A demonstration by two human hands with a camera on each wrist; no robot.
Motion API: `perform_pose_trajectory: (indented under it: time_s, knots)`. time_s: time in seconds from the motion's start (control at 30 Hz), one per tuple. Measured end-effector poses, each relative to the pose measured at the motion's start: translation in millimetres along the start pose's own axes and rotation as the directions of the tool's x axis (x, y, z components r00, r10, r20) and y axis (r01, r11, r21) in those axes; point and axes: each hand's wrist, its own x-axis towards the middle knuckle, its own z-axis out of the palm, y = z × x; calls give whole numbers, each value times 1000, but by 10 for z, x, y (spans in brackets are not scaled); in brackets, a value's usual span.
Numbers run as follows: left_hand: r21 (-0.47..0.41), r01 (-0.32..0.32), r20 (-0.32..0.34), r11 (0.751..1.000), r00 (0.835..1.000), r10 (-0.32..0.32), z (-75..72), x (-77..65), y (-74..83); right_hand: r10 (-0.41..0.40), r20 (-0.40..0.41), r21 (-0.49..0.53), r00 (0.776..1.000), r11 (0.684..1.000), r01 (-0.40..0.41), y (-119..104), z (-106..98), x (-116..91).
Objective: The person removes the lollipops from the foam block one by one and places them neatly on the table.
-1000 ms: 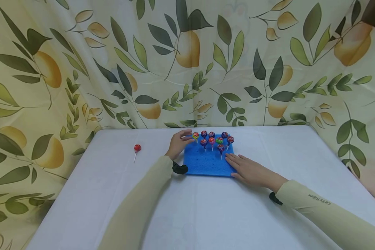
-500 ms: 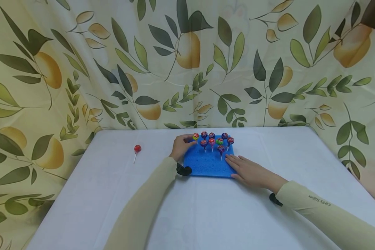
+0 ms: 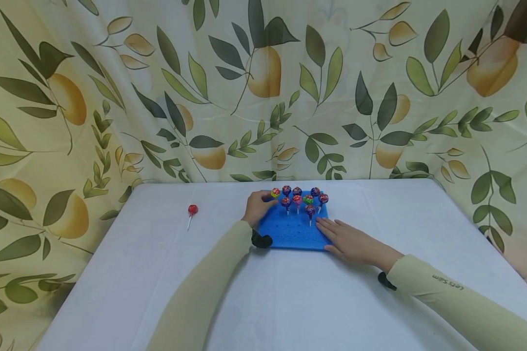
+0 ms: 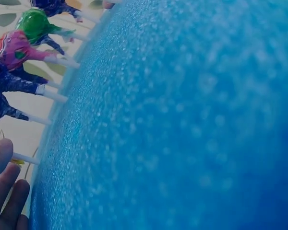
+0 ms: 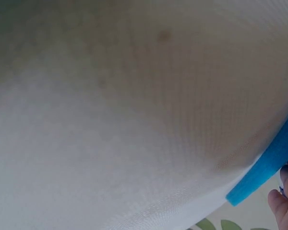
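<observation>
Left grip [image 3: 256, 207] narrowly pinches yellow lollipop [image 3: 275, 193], blue board [image 3: 292, 234] 11 o'clock | right grip [image 3: 351, 242] flat, 4 o'clock | likely light, slick-wrapped; hold stick

Left grip [image 4: 2, 187] cut off at left wrist view's edge; blue board [image 4: 158, 124] blurred.

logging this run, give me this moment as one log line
left grip: pinching yellow lollipop, stick meeting blue board | right grip: touching board's right edge | red lollipop: lying on table, left of board

A fruit-and-leaf patterned curtain [image 3: 316, 112] hangs behind a white-covered table [image 3: 307, 302].
</observation>
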Motion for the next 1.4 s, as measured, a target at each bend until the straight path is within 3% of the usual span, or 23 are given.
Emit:
perform_pose_trajectory:
  time_s: [0.27,0.6,0.67,0.87,1.4]
  knots:
    - [23,-34,-7,999,999,34,12,-11,33,2,13,-13,1000,1000,-2,17,19,19]
    - [4,-20,-15,1000,1000,20,18,25,33,8,19,-6,1000,1000,-8,7,-3,17]
    - [5,-44,-22,999,999,45,12,30,18,8,18,-6,1000,1000,-8,3,-6,17]
    - [-44,-11,-16,999,1000,10,19,43,8,11,16,-1,1000,1000,-11,-4,-9,15]
    - [-16,-58,-42,998,997,57,31,-34,58,8,14,-9,1000,1000,-8,-7,-11,10]
